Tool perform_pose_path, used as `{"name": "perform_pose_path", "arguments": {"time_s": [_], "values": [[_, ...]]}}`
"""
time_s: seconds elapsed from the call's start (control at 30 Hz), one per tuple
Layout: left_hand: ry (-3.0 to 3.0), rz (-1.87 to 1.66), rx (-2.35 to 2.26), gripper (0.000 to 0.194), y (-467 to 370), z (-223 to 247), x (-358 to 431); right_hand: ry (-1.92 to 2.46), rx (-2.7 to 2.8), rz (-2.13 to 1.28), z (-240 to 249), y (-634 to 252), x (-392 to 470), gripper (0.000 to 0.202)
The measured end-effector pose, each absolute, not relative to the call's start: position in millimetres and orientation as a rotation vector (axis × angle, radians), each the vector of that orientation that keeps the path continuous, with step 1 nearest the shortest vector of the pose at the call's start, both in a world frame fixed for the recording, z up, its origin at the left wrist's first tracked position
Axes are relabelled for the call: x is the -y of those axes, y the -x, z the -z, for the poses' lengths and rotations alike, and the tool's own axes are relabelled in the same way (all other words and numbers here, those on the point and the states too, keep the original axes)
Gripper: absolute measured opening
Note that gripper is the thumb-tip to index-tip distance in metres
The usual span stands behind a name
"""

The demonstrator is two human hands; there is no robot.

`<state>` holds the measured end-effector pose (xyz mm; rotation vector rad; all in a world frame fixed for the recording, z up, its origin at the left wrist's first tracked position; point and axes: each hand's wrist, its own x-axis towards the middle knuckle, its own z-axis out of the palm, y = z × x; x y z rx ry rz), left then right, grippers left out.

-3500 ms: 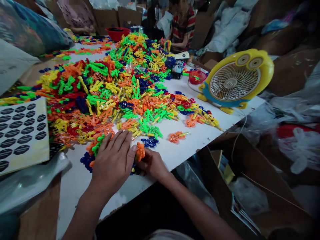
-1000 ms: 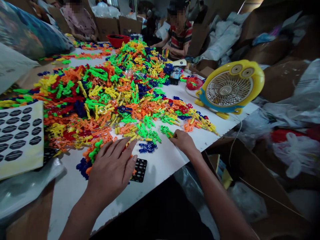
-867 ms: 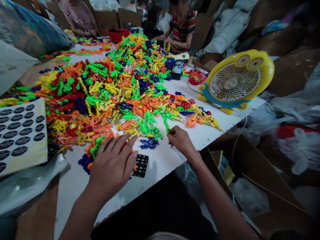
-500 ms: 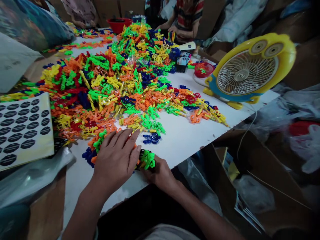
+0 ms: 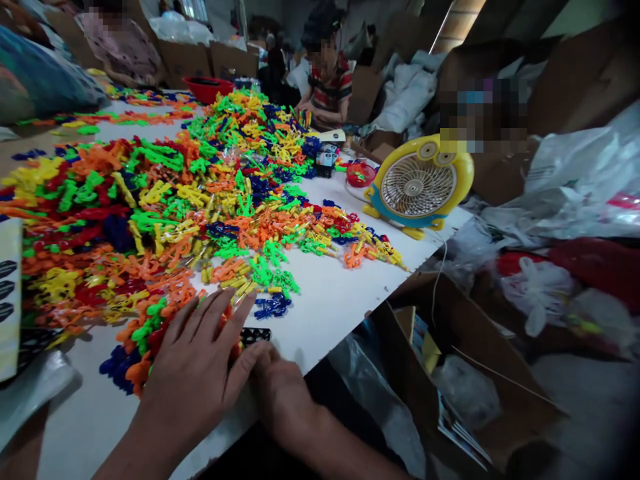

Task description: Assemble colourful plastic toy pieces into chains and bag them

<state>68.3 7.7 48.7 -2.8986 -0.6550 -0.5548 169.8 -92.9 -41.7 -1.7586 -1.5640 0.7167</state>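
My left hand (image 5: 193, 363) lies palm down, fingers stretched out, over a bunch of small plastic figures at the table's near side. Green figures (image 5: 147, 327) and dark blue ones (image 5: 117, 367) stick out to its left. My right hand (image 5: 285, 390) is closed with its fingertips beside my left thumb; what it grips is hidden. Just beyond the right fingers shows a black patterned piece (image 5: 256, 335), partly covered. A dark blue plastic figure (image 5: 273, 305) rests on the white table (image 5: 320, 300) ahead of my left fingertips.
A big heap of coloured plastic figures (image 5: 165, 193) spreads across the table. A yellow fan (image 5: 417, 183) and a red basket (image 5: 360, 175) stand to the right. Sticker sheets (image 5: 10, 300) lie at the left. Two people sit across; an open carton (image 5: 480, 347) is below the right edge.
The view has tilted up and swung right. My right hand has come closer to my left thumb, and the green figure seen beside it is out of sight.
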Motion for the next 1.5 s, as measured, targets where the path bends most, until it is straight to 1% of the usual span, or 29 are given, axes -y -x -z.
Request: {"name": "perform_pose_path", "arguments": {"time_s": [0.07,0.1,0.2,0.23,0.3,0.4,0.53,0.57,0.6,0.67,0.77,0.83,0.87,0.93,1.0,1.13,1.23,1.3,1.37,1.43,1.5], "values": [[2.899,0.557,0.656,0.048,-68.8,-49.1,-7.9,1.828,1.531,-0.653,29.2,-217.6,95.3,0.025],[2.901,0.556,0.647,0.044,-68.8,-48.9,-8.0,1.926,1.464,-0.533,21.1,-248.0,94.3,0.027],[2.892,0.567,0.634,0.042,-68.3,-47.2,-8.1,2.335,1.286,0.049,-2.5,-346.6,82.9,0.042],[2.885,0.573,0.638,0.042,-68.2,-46.7,-7.9,2.389,1.261,0.11,-8.1,-375.8,77.8,0.044],[2.866,0.585,0.661,0.043,-68.1,-46.5,-7.0,2.464,1.263,0.151,-14.0,-420.2,69.3,0.039],[2.862,0.577,0.697,0.043,-68.9,-48.3,-4.8,2.492,1.355,0.104,-10.2,-444.7,64.5,0.027],[2.866,0.557,0.72,0.045,-70.7,-51.1,-3.4,2.399,1.381,-0.018,4.4,-415.0,67.2,0.007],[2.864,0.557,0.719,0.046,-71.1,-51.5,-3.5,2.353,1.347,-0.069,7.3,-400.5,67.5,0.004],[2.863,0.555,0.716,0.047,-71.3,-51.8,-3.6,2.293,1.288,-0.147,9.7,-384.0,67.2,0.01],[2.867,0.549,0.709,0.048,-71.4,-52.4,-3.7,2.129,1.14,-0.445,13.3,-346.8,65.2,0.018],[2.875,0.536,0.708,0.049,-70.8,-53.1,-3.5,1.706,0.975,-1.068,19.2,-289.2,60.9,0.014],[2.878,0.532,0.714,0.05,-70.5,-53.5,-3.2,1.463,0.991,-1.306,25.1,-257.6,60.1,0.008],[2.879,0.534,0.719,0.05,-70.5,-53.6,-3.0,1.402,1.024,-1.344,28.4,-245.4,60.7,0.006],[2.881,0.54,0.725,0.051,-70.9,-53.6,-2.7,1.413,1.137,-1.272,34.3,-228.0,63.1,0.007],[2.886,0.541,0.729,0.05,-71.5,-53.3,-2.6,1.554,1.315,-1.036,37.8,-216.6,65.5,0.007],[2.891,0.553,0.753,0.051,-72.1,-52.4,-2.1,1.971,1.755,-0.543,37.6,-192.5,65.3,0.022],[2.898,0.56,0.773,0.052,-72.1,-52.1,-1.7,2.123,1.97,-0.335,35.2,-174.6,64.6,0.033],[2.905,0.567,0.781,0.045,-72.1,-52.4,-1.9,2.122,1.976,-0.307,32.2,-171.5,66.4,0.033],[2.915,0.575,0.778,0.036,-71.9,-52.9,-2.2,2.049,1.894,-0.401,27.0,-180.4,69.6,0.03],[2.923,0.584,0.765,0.031,-71.7,-53.2,-2.4,1.948,1.741,-0.564,19.8,-203.2,72.7,0.02],[2.921,0.595,0.753,0.029,-71.5,-52.9,-2.3,1.991,1.512,-0.613,11.7,-239.0,74.7,0.011]]}}
